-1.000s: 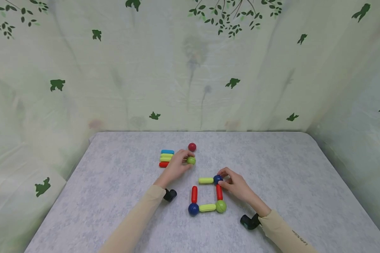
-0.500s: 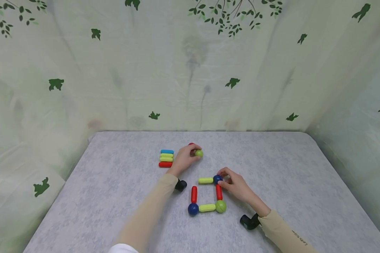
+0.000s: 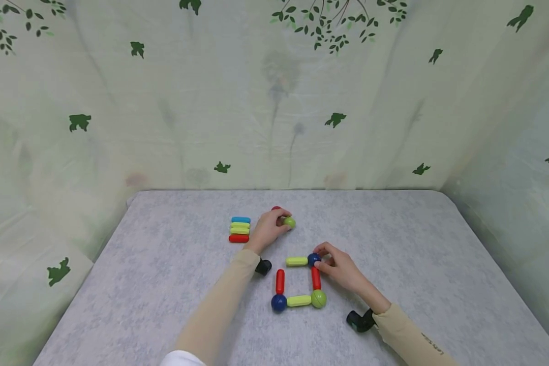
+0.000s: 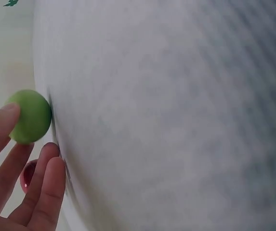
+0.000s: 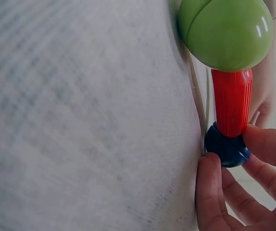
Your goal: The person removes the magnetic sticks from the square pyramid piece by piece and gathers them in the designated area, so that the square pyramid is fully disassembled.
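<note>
With thumb and fingers, my left hand (image 3: 267,227) pinches a green ball (image 3: 290,222) at the far middle of the table; the left wrist view shows that ball (image 4: 31,118) close to the surface. A red ball (image 3: 276,208) lies just behind this hand, partly hidden. My right hand (image 3: 340,268) holds a dark blue ball (image 3: 313,260) at the far right corner of a ball-and-rod shape. Attached there are a yellow-green rod (image 3: 296,261) and a red rod (image 3: 316,278), the latter running to a nearer green ball (image 3: 318,299).
Along the near side, another yellow-green rod (image 3: 299,301) joins a second dark blue ball (image 3: 278,303), from which a red rod (image 3: 280,281) points away. Left of my left hand lie several rods in blue, yellow-green and red (image 3: 239,238) on the grey table (image 3: 407,244).
My left hand has moved right and farther away with the green ball, and now covers part of the red ball. The right hand and the rod shape have stayed in place.
</note>
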Action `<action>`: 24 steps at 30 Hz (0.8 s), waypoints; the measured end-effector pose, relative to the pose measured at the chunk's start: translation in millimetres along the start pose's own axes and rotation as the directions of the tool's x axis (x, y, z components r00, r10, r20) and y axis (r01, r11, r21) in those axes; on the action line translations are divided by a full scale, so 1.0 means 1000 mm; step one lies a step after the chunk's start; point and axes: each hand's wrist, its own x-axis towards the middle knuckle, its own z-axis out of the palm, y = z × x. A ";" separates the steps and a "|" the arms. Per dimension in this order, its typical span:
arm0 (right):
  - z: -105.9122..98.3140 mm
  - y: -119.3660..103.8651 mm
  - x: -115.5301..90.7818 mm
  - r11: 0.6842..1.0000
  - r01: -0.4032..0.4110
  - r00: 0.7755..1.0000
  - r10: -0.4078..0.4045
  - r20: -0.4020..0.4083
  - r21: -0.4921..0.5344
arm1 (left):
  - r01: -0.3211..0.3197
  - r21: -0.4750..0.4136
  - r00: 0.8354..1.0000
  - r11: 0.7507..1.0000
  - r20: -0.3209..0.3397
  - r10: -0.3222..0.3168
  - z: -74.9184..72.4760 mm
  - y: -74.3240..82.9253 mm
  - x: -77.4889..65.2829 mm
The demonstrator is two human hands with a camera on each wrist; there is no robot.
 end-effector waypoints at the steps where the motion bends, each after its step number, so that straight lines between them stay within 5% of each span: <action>1: 0.000 0.000 0.000 1.000 -0.001 1.000 0.001 0.000 0.001 | -0.007 0.001 1.000 1.000 -0.001 0.007 -0.001 0.000 -0.001; 6: 0.001 0.000 0.000 1.000 -0.012 1.000 0.012 0.001 0.005 | -0.053 -0.009 0.999 0.999 -0.001 0.053 -0.007 -0.001 -0.009; 10: 0.001 -0.001 -0.001 1.000 -0.025 1.000 0.025 -0.004 0.008 | -0.083 -0.078 0.991 0.993 0.098 0.091 -0.012 0.000 -0.020; 16: 0.000 -0.001 -0.002 1.000 -0.007 1.000 0.007 0.000 0.009 | -0.053 -0.147 0.927 0.988 0.360 0.103 -0.014 0.007 -0.042; 19: -0.001 0.000 -0.001 1.000 0.007 1.000 -0.007 0.003 0.013 | -0.064 -0.162 0.898 0.985 0.421 0.127 -0.010 0.013 -0.050; 24: 0.000 0.000 0.000 1.000 0.009 1.000 -0.009 0.000 0.012 | -0.124 -0.090 0.901 0.988 0.407 0.151 -0.002 0.022 -0.056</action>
